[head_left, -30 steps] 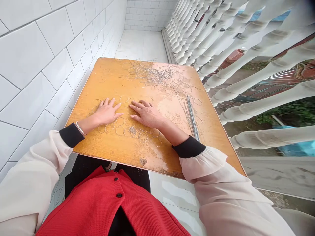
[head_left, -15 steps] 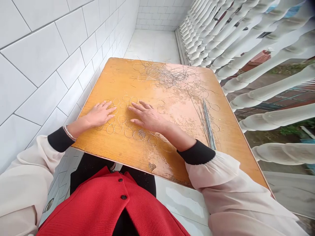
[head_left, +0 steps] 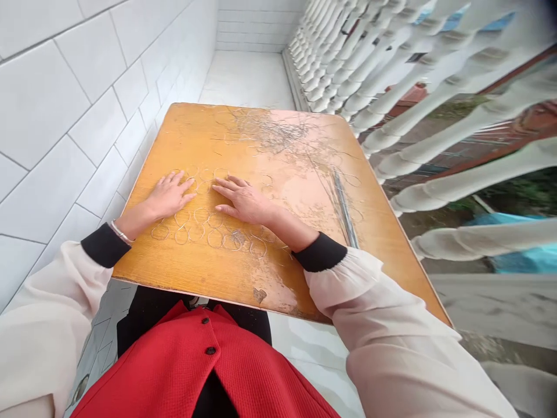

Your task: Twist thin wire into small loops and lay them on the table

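My left hand (head_left: 167, 195) lies flat on the wooden table (head_left: 209, 267), fingers stretched out over thin wire rings (head_left: 204, 229) linked into a flat mesh. My right hand (head_left: 243, 200) rests palm down just to its right on the same mesh, fingers spread and pointing left. Neither hand grips anything. Several rings show between and in front of both hands.
A tangled heap of loose wire (head_left: 274, 130) lies at the table's far side. A bundle of straight wires (head_left: 343, 209) runs along the right part. A white tiled wall (head_left: 65, 116) stands close on the left, a white balustrade (head_left: 391, 98) on the right.
Both hands have slid slightly over the ring mesh and stay flat. The view has swung a little with my head.
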Tool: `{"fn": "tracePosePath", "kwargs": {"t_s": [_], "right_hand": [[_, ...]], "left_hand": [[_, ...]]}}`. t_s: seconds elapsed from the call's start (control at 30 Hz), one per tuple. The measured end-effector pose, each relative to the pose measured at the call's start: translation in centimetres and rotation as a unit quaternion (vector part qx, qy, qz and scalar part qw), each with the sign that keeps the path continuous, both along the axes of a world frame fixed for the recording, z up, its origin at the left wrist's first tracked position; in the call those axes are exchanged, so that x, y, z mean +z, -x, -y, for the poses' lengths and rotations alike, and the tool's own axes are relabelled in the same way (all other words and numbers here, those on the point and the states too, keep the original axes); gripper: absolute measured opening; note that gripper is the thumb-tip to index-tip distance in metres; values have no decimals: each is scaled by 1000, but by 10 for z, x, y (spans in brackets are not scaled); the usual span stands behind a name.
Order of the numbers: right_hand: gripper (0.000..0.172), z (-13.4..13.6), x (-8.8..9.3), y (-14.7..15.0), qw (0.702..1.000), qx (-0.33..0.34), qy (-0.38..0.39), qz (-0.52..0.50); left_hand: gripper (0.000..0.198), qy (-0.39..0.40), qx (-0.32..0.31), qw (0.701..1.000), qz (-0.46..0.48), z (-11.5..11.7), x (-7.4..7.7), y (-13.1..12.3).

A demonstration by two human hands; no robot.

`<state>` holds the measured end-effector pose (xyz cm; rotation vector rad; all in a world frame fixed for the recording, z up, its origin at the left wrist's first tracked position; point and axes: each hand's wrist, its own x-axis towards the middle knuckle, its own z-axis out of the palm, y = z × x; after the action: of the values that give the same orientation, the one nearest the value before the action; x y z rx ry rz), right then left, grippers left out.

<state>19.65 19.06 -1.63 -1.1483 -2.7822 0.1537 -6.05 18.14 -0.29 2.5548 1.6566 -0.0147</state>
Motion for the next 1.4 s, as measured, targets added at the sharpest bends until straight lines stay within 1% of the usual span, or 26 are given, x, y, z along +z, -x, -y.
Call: {"fn": "tracePosePath", "kwargs": {"t_s": [0.1,0.2,0.23,0.3,0.4,0.47,0.53,0.63,0.73,0.87,1.0,1.13,1.23,1.3,1.4], "right_hand": [[61,2,10,-23,999,-20,-10,-40],[53,4,16,-63,995,-60,-25,-74],[51,4,16,-76,995,-69,-25,-74],[47,5,12,-98,996,-64,-16,-60],[47,5,3,-113,999,-26,0,-32],[50,6,-4,-111,1000,-18,0,-20],[52,8,-7,-106,1000,-26,-8,-15],[54,14,-7,-97,999,-37,-22,-12],[53,21,-3,-91,999,-33,-34,-4],[54,25,-1,-85,999,-31,-28,22],[59,15,-3,-79,998,-48,-23,32],[61,-5,-5,-75,998,-61,-22,24],[61,-14,-6,-77,997,-65,-27,14],[60,-14,-6,-80,997,-62,-39,1],[58,-6,-6,-87,996,-71,-59,-15]], "left_hand": [[65,-26,4,1000,-2,4,0,7],[65,-45,-10,999,1,10,7,5],[63,-46,-25,999,2,12,10,0],[60,-39,-65,997,3,15,17,-14],[57,-7,-118,993,-7,16,22,-42],[56,10,-140,990,-21,13,20,-59],[55,17,-156,987,-27,10,17,-72],[55,22,-173,984,-22,5,11,-84],[54,26,-166,986,-22,3,8,-88],[56,26,-156,987,-32,4,7,-91],[58,19,-153,988,-30,1,7,-93],[59,22,-139,990,-24,-10,4,-98],[59,19,-121,992,-18,-16,2,-102],[60,21,-113,993,-16,-16,3,-104],[62,21,-110,994,-15,-11,6,-103]]}}
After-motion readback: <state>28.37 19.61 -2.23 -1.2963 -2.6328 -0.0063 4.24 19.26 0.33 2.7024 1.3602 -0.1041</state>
